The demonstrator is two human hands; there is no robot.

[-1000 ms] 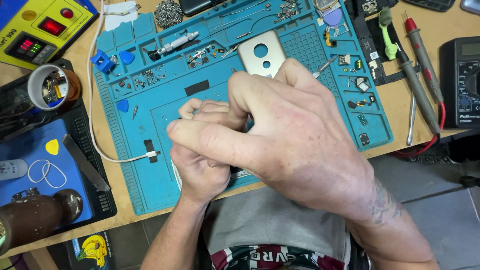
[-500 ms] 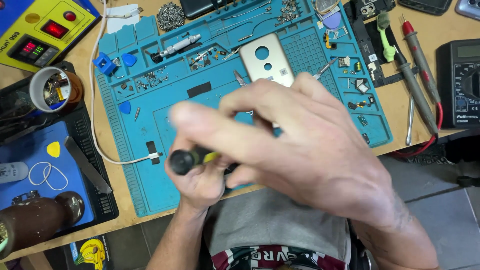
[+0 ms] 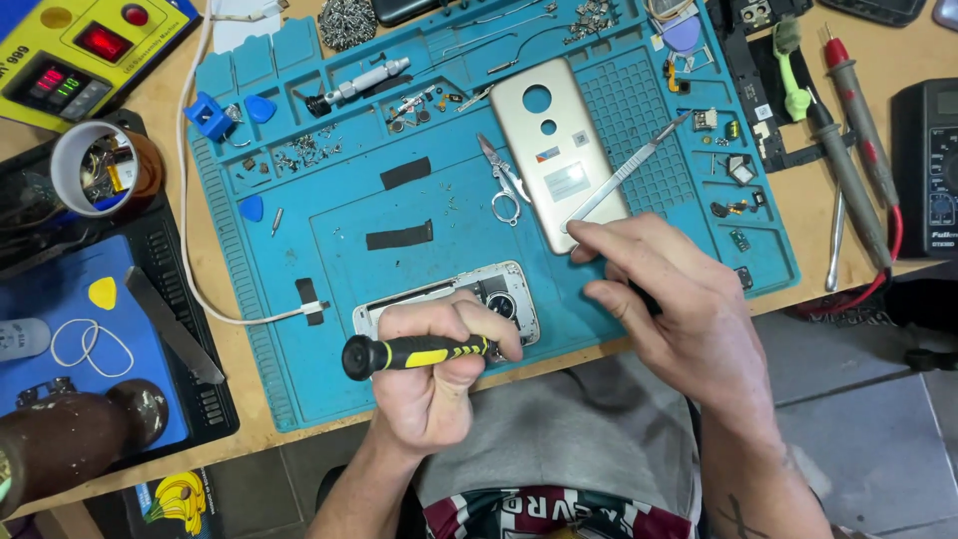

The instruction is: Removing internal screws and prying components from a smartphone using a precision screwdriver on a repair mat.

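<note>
My left hand (image 3: 434, 374) grips a black and yellow screwdriver (image 3: 409, 353), held sideways over an opened phone body (image 3: 449, 299) that lies on the blue repair mat (image 3: 329, 260). My right hand (image 3: 669, 299) reaches out with fingers spread; its fingertips touch the near end of a metal spudger (image 3: 624, 178) lying across a gold phone back cover (image 3: 554, 150). Whether the fingers have closed on the spudger is unclear. Small scissors-like tweezers (image 3: 504, 185) lie just left of the cover.
Screws and small parts fill the mat's upper trays. Multimeter probes (image 3: 853, 150) and a meter (image 3: 928, 165) lie right. A yellow power supply (image 3: 80, 50), tape roll (image 3: 90, 165), white cable (image 3: 200, 250) and dark tray (image 3: 150, 329) stand left.
My right hand has lifted off my left hand and moved right and away, to the spudger by the gold cover. The screwdriver and the phone body have come into view.
</note>
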